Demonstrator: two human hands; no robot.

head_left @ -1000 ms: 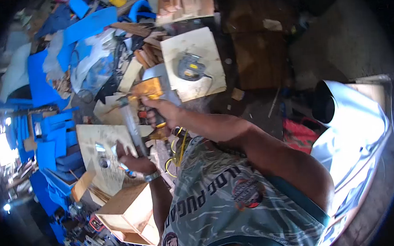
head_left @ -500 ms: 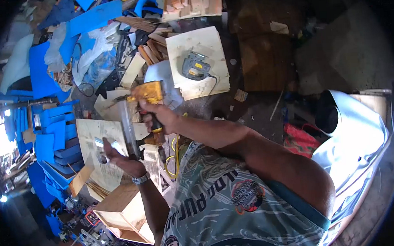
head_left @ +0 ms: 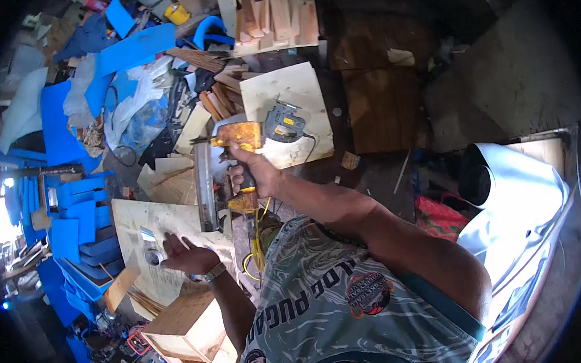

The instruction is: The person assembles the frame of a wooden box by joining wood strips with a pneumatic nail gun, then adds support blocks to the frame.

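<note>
My right hand (head_left: pixel 254 172) is closed around the dark handle of a worn orange power tool (head_left: pixel 243 136). A long grey metal plate or guard forms the tool's left side; its exact kind I cannot make out. Below and left of it, my left hand (head_left: pixel 192 255) is open, fingers apart, with a watch at the wrist. That hand holds nothing and appears over a pale plywood sheet (head_left: pixel 131 219). On the sheet, by its fingertips, are a small round metallic thing (head_left: pixel 153 256) and a light strip.
A grey jigsaw (head_left: pixel 285 122) lies on stacked plywood squares (head_left: pixel 266 91). Wood offcuts (head_left: pixel 282 21) are piled at the top. Blue foam pieces (head_left: pixel 79 219) fill the left side. An open wooden box (head_left: pixel 180 332) stands below. A yellow hose or cord (head_left: pixel 258 249) hangs near my body.
My right hand has carried the power tool to the right and slightly down, away from my left hand. The left hand has turned and spread its fingers.
</note>
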